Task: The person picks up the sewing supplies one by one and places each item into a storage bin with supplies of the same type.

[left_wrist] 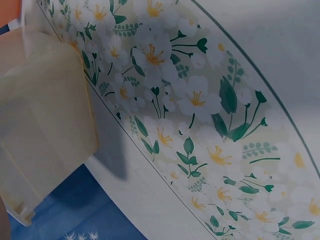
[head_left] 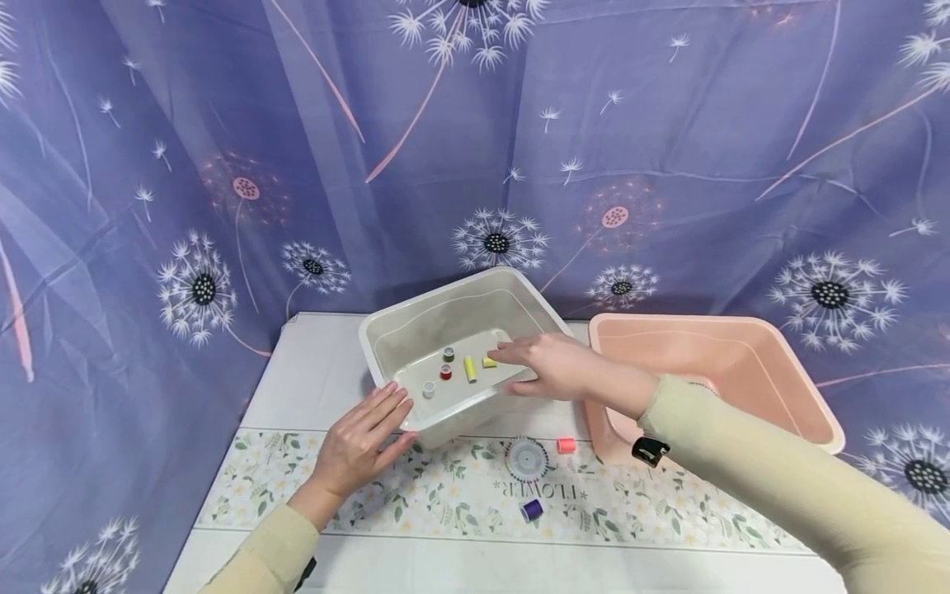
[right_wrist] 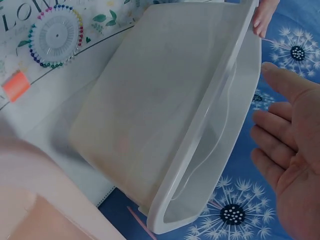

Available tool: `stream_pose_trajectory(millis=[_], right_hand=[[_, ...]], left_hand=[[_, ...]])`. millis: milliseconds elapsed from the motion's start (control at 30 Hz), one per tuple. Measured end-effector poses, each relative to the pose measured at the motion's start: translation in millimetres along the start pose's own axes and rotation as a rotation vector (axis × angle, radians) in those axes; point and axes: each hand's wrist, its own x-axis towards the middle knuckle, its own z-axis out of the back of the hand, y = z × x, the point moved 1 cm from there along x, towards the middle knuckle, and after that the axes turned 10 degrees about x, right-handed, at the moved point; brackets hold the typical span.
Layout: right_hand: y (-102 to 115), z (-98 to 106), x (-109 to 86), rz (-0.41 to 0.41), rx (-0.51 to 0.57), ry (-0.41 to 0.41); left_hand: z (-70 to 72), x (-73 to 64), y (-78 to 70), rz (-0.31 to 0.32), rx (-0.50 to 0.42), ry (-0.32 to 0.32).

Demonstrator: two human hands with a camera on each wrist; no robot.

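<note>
A grey basin (head_left: 460, 422) stands on the table with several small thread spools on its floor: a yellow spool (head_left: 470, 369), a second yellow spool (head_left: 488, 362), a red spool (head_left: 446, 372), a dark spool (head_left: 449, 355) and a white spool (head_left: 429, 388). My left hand (head_left: 359, 441) rests its extended fingers on the basin's near left rim. Over the basin's right side reaches my right hand (head_left: 552, 365), its fingertips close to the second yellow spool in the head view. In the right wrist view the right hand (right_wrist: 295, 145) has relaxed fingers and an empty palm.
A pink basin (head_left: 805, 371) stands at the right, beside the grey one. In front lie a wheel of pins (head_left: 527, 459), an orange-pink spool (head_left: 566, 445) and a purple spool (head_left: 531, 511) on the flowered table cover (head_left: 297, 470). A purple-blue dandelion curtain (head_left: 416, 206) hangs behind.
</note>
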Motion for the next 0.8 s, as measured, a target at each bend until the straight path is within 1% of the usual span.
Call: stream_pose_trajectory(millis=[233,500,600,800], right_hand=[[6.3,-0.8,-11.4,-0.023,0.003,0.018],[16.1,-5.2,-28.4,-0.042,0.012,-0.011],[18.6,-9.8,-34.3,-0.029,0.025,-0.018],[23.8,-19.7,-43.2,0.007,0.046,-0.059]], left_hand=[[0.1,-0.1,-0.4,0.003,0.002,0.009],[1.6,0.7,-0.8,0.013,0.002,0.014],[2.0,1.2,-1.1,0.012,-0.002,0.013],[2.2,-0.1,-0.8,0.028,0.005,0.053]])
